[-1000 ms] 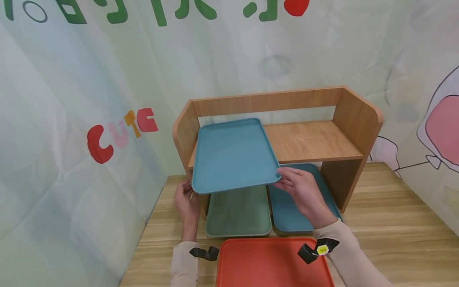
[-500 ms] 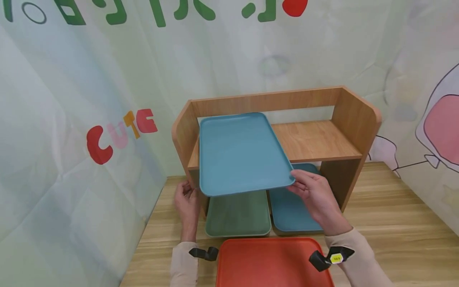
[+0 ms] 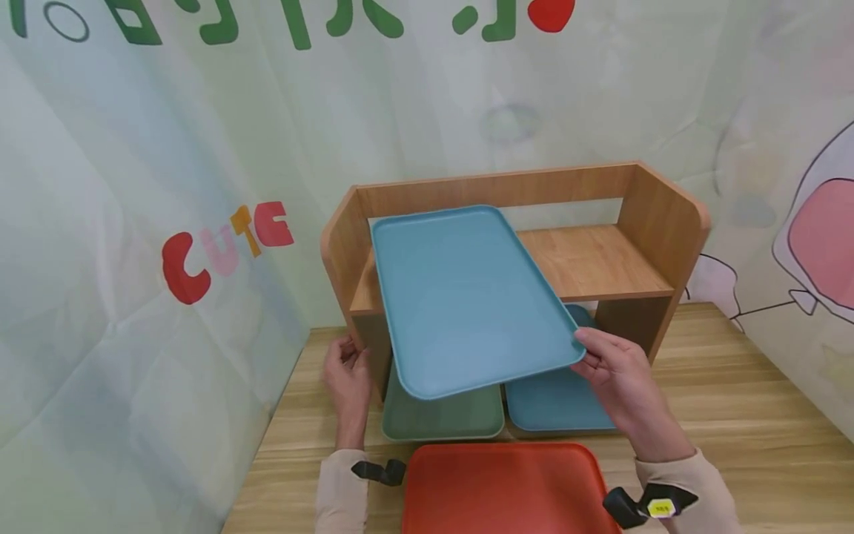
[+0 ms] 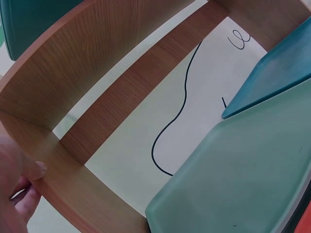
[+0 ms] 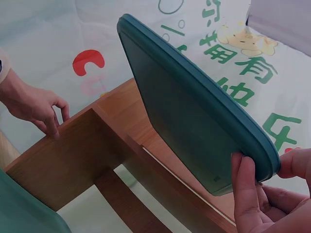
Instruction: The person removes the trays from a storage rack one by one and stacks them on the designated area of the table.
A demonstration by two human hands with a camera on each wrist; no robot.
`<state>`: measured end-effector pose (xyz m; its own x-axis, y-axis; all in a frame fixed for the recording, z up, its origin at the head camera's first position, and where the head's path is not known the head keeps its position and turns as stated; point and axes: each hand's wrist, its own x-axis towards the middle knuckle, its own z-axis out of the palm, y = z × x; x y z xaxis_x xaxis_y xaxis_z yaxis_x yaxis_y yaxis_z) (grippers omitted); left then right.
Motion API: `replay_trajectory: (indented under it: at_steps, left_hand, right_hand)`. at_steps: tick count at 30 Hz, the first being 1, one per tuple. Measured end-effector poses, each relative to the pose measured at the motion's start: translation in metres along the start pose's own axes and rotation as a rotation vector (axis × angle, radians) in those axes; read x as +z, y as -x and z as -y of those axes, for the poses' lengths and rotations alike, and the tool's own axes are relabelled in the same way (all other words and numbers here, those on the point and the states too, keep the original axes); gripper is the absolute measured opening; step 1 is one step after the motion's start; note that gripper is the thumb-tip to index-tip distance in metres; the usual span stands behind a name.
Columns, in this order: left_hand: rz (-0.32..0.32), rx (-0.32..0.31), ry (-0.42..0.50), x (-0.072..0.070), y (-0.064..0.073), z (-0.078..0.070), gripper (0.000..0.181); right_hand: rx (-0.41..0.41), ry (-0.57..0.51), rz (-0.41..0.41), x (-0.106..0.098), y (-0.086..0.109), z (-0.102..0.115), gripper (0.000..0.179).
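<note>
My right hand (image 3: 623, 382) pinches the front right corner of a blue tray (image 3: 474, 297), thumb on top and fingers below. The tray hangs tilted in front of the upper board of a wooden desktop shelf (image 3: 594, 259), turned slightly askew. In the right wrist view its underside shows, with the fingers (image 5: 245, 182) at the rim. At the shelf's left side panel, my left hand (image 3: 348, 386) grips the front edge. The left wrist view shows the thumb (image 4: 36, 170) on that panel.
Under the shelf board lie a green tray (image 3: 447, 419) and a second blue tray (image 3: 557, 408), side by side and jutting out in front. Closest to me a red tray (image 3: 507, 489) rests on the wooden table (image 3: 734, 415). A printed curtain (image 3: 427, 96) hangs behind.
The held blue tray has moved rightward and its front edge has come lower and closer, turning a little. My right hand moved with it. The left hand stays at the shelf panel.
</note>
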<state>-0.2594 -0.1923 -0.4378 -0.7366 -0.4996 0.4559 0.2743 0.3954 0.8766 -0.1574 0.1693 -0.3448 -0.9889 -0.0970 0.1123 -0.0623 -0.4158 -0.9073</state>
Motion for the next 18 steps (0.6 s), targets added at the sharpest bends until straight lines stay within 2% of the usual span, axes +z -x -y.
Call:
replay_trajectory:
  at_steps: [11, 18]
  left_hand:
    - [-0.008, 0.01, 0.015, 0.0, 0.0, -0.002, 0.023]
    - [-0.007, 0.013, -0.003, 0.0, 0.0, -0.003, 0.025]
  right_hand:
    - [0.034, -0.017, 0.054, -0.025, 0.024, 0.001, 0.033]
    - [0.006, -0.042, 0.071, -0.033, 0.03, -0.002, 0.036]
